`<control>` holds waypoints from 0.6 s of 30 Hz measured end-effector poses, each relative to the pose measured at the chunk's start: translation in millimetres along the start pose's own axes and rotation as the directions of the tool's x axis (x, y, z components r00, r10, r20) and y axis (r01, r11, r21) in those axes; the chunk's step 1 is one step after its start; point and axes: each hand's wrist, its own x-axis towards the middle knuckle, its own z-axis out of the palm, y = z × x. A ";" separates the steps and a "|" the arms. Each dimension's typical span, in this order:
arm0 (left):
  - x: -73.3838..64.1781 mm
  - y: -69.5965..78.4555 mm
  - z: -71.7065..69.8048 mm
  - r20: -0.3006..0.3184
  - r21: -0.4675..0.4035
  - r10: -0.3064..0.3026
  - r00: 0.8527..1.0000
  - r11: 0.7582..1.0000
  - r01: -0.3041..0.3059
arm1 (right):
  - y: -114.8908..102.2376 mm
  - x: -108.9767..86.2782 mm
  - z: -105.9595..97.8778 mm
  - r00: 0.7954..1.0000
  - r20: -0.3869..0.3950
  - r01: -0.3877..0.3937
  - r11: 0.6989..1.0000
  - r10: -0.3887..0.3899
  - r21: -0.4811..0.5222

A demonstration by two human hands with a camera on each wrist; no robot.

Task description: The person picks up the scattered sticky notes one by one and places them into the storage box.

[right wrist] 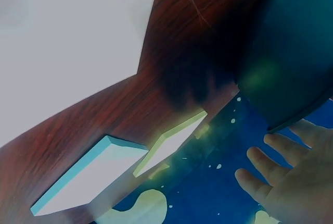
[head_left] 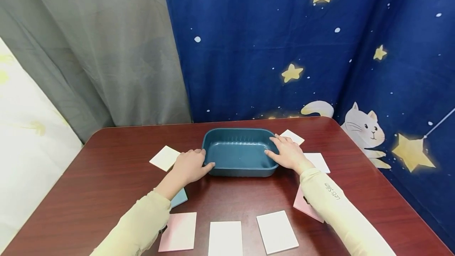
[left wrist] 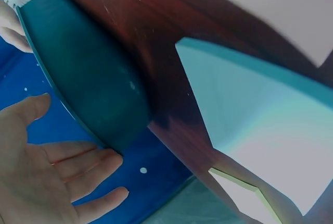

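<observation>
A dark teal rectangular plastic basin [head_left: 241, 172] with rounded corners stands upright on the table, and its inner floor is visible. At its left end is my left hand [head_left: 190, 166], thumb pointing along the front corner. My right hand [head_left: 288, 154] reaches over the right end, with its fingers spread above the rim. In the left wrist view, the left hand [left wrist: 62, 172] has loosely extended fingers at the basin's rim. The right hand [right wrist: 296, 177] also shows extended fingers along the rim in the right wrist view. Whether either hand bears on the basin is hard to tell.
Square paper pads lie around the basin on the red-brown table [head_left: 117, 177]: cream [head_left: 166, 158], blue [head_left: 179, 197], pink [head_left: 179, 231] and several white ones, such as the white pad [head_left: 277, 232]. Another pink pad [head_left: 307, 208] lies partly under the right sleeve. Curtains hang behind.
</observation>
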 end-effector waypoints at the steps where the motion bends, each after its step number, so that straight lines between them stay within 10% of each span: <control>1: -3.3 1.4 -0.7 -0.005 0.005 0.005 1.000 1.000 -0.005 | 0.2 -0.1 0.4 1.000 0.003 0.003 1.000 -0.003 0.001; 18: -25.7 9.4 0.9 -0.077 0.058 0.042 0.996 0.998 -0.038 | 0.7 -8.9 2.4 0.998 -0.011 0.055 0.998 -0.055 -0.005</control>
